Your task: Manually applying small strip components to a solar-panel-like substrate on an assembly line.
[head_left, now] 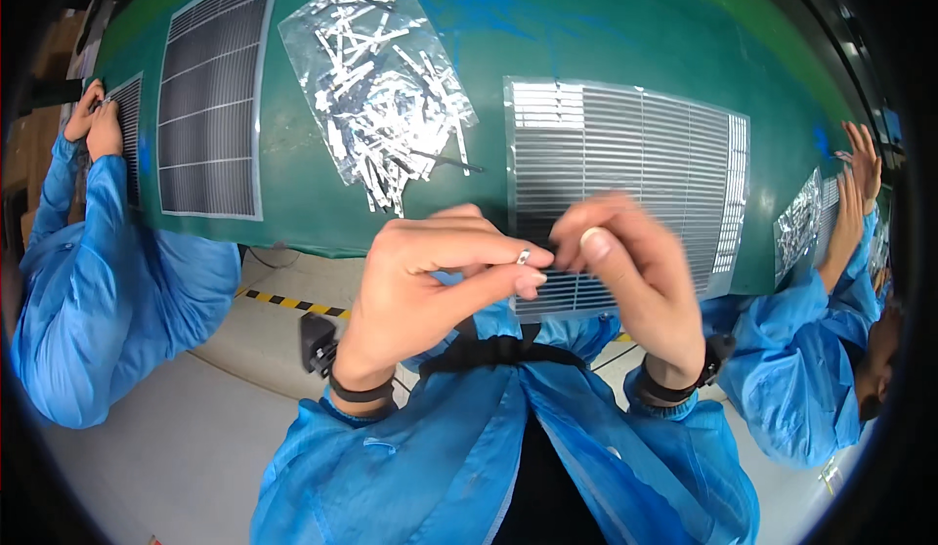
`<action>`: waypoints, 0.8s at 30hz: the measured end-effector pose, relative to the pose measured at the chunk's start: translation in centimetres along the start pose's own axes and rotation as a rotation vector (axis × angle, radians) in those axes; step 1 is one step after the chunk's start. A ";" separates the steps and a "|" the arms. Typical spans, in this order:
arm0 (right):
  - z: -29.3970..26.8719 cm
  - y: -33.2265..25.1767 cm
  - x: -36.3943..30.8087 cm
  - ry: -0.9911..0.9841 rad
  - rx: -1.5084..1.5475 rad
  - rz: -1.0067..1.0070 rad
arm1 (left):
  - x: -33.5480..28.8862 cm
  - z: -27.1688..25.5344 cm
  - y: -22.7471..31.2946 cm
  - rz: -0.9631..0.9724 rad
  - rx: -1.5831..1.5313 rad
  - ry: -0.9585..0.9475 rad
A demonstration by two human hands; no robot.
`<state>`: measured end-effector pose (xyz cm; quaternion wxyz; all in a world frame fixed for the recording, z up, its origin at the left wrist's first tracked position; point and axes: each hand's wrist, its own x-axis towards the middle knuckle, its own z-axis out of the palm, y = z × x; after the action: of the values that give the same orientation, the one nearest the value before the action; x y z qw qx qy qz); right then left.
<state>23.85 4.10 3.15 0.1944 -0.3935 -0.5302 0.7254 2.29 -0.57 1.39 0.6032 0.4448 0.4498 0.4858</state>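
Note:
My left hand (420, 267) is closed in a pinch, with a small whitish piece (525, 256) between thumb and forefinger. It looks like one of the loose white-and-black strips, mostly hidden by the fingers. Close to its right, my right hand (635, 276) has its fingers curled and drawn together, slightly blurred; whatever they grip is too small to make out. Beneath both hands lies a clear-covered sheet (674, 145) with rows of dark and white slots. Beyond my left hand is a clear plastic bag (430, 37) with a heap of short white-and-black strips (391, 105).
A green mat (489, 37) covers the table. Another dark slotted sheet (210, 96) lies to the left. Co-workers in blue sleeves sit at both sides, a person's hands (98, 125) at left and another's (855, 193) at right, beside a second bag of strips (799, 223).

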 end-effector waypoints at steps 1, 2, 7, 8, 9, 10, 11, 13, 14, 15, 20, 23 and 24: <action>0.0 -0.4 0.0 0.243 -0.270 -0.202 | 0.0 0.0 0.4 0.075 0.356 -0.007; 0.0 -1.4 0.2 0.232 -0.439 -0.292 | -0.2 0.3 0.8 0.039 0.426 0.022; 0.6 -1.4 0.7 0.206 -0.532 -0.352 | 0.8 0.2 1.4 0.102 0.586 -0.050; 0.6 -0.9 0.6 0.199 -0.508 -0.359 | 1.1 0.5 1.4 0.126 0.613 -0.067; 0.1 -0.6 0.1 0.214 -0.509 -0.367 | 1.2 1.0 1.8 0.127 0.592 -0.048; -0.3 0.1 0.3 0.216 -0.469 -0.413 | 1.9 1.3 2.0 0.093 0.625 -0.062; -0.4 0.7 0.5 0.232 -0.456 -0.468 | 1.6 1.9 1.4 0.073 0.568 0.027; 0.0 1.7 0.6 0.212 -0.282 -0.490 | 0.6 1.4 1.5 -0.060 0.528 0.068; 0.7 1.4 1.2 0.142 -0.207 -0.511 | -0.8 -0.7 1.0 -0.054 0.564 0.123; 0.5 1.9 1.4 0.113 -0.224 -0.502 | -1.3 -1.9 0.5 -0.139 0.435 0.012; -0.5 2.5 0.8 0.187 -0.279 -0.609 | 1.2 -0.7 -0.8 -0.041 0.322 -0.001; -0.9 2.2 0.1 0.183 -0.306 -0.631 | 1.3 -0.1 -0.5 -0.061 0.310 -0.009; -1.0 2.1 -0.1 0.139 -0.313 -0.619 | 1.2 0.2 -0.2 -0.047 0.332 -0.006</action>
<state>24.96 3.84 1.09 0.3778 -0.2876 -0.7146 0.5138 2.62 0.61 1.14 0.5337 0.5293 0.5323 0.3894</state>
